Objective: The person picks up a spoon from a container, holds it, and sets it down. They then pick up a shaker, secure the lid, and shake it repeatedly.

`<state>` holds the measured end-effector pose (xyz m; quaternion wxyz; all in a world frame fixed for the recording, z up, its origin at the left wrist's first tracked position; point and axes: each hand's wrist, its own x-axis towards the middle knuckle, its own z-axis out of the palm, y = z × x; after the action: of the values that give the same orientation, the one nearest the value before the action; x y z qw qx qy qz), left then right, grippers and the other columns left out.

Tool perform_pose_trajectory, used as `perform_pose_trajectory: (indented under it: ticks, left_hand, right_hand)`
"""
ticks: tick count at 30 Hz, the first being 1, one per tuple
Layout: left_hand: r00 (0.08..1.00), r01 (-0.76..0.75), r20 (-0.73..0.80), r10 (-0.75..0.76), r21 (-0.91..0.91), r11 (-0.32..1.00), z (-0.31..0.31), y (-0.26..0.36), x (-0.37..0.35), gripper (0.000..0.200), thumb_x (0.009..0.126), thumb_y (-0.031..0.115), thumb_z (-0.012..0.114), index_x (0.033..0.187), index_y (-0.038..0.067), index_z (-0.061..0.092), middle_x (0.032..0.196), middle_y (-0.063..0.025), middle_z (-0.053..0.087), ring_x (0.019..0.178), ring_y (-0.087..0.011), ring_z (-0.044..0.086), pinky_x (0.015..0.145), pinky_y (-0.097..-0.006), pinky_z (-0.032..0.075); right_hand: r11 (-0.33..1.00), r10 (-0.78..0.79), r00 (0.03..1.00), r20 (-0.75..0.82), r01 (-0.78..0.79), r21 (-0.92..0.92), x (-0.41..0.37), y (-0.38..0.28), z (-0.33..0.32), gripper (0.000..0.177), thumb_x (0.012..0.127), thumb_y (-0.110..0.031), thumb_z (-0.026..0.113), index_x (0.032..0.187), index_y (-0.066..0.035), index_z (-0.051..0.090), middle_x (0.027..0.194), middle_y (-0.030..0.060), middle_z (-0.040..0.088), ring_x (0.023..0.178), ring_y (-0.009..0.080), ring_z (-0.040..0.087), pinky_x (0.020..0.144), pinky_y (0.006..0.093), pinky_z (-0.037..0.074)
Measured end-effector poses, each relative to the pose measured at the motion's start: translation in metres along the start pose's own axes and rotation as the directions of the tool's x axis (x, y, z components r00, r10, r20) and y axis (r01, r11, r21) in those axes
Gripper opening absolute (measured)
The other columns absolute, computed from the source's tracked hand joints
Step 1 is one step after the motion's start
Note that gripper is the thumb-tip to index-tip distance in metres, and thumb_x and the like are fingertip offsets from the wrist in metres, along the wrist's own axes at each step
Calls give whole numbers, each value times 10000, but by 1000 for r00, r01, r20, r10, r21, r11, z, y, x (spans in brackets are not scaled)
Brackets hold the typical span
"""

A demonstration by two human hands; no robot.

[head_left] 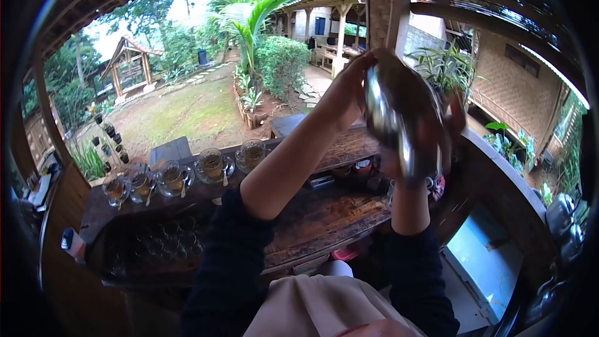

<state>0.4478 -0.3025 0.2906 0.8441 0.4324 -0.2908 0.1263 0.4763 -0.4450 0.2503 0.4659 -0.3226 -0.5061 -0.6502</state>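
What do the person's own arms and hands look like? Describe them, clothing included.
The left dark navy fabric sleeve and matching right sleeve are creased and end short of the wrists, leaving the lower forearms bare. The left hand shows no glove; the right hand is blurred and partly hidden.

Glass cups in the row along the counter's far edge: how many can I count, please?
5, from left to right: the leftmost cup, the second cup, the middle cup, the fourth cup and the rightmost cup. More may be hidden behind the left forearm.
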Motion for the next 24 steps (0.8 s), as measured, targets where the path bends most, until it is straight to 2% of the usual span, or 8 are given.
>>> perform_pose_trajectory:
  ticks: [3,7,10,14,15,18,21,24]
  left_hand:
    - [891,60,-435,-129,-167,984,-27,-21,6,445,892,414,429,1165,70,502,1069,-128,594,986,-246,590,830,-419,492]
    - [989,109,-78,-126,-199,974,24,-1,-29,446,895,397,449,1192,64,474,1100,-127,581,1003,-226,581,845,-383,484]
    - [877,-443,343,338,298,846,47,0,-33,521,847,339,605,1252,94,388,1127,-104,536,1021,-200,562,868,-358,479]
    - [999,36,31,-31,-177,984,-1,3,-28,389,881,351,516,1189,119,468,1089,-112,574,1022,-224,563,880,-404,475]
    - [982,144,168,-90,-344,928,-29,2,-26,395,894,391,439,1136,90,516,1041,-122,603,946,-252,598,847,-434,491]
    - [701,-40,-708,-91,-167,985,-48,-12,-39,445,897,418,398,1102,50,541,1000,-136,623,872,-268,627,823,-437,504]
    - [923,-177,-325,208,123,977,-45,-5,-86,481,889,389,486,1215,36,463,1133,-145,554,1025,-264,568,880,-400,486]
    - [995,14,-87,-43,-314,949,-1,5,-134,544,895,438,464,1252,29,442,1159,-167,544,1033,-281,567,887,-402,488]
  right_hand:
    - [723,605,760,235,-649,236,22,10,30,457,670,-295,784,1021,-44,633,1288,136,454,1095,253,538,917,335,428]
    - [997,-10,996,89,4,73,37,-32,2,476,707,-303,763,1086,-65,601,1295,165,442,1159,281,490,986,397,375]
    - [992,-19,998,58,12,126,14,-23,9,418,717,-202,714,1088,-51,597,1267,166,470,1132,289,508,952,397,408]
    - [973,-43,999,-8,44,227,-15,-21,11,358,736,-1,616,1092,-22,588,1211,168,526,1077,305,545,884,399,474]
    - [978,-179,982,51,172,119,-1,0,35,489,800,-338,659,1132,4,549,1123,150,568,1049,345,546,895,422,462]
    - [546,645,651,400,-759,355,1,-23,55,396,726,-88,715,1083,30,591,1094,118,612,1002,222,588,895,327,445]
    - [916,152,955,256,-233,326,9,-57,40,344,830,-81,602,1152,24,547,1146,122,587,1016,211,588,879,302,454]
    - [471,526,719,454,-691,549,11,-103,18,421,833,-99,579,1230,-28,455,1220,115,516,1052,239,563,945,358,393]
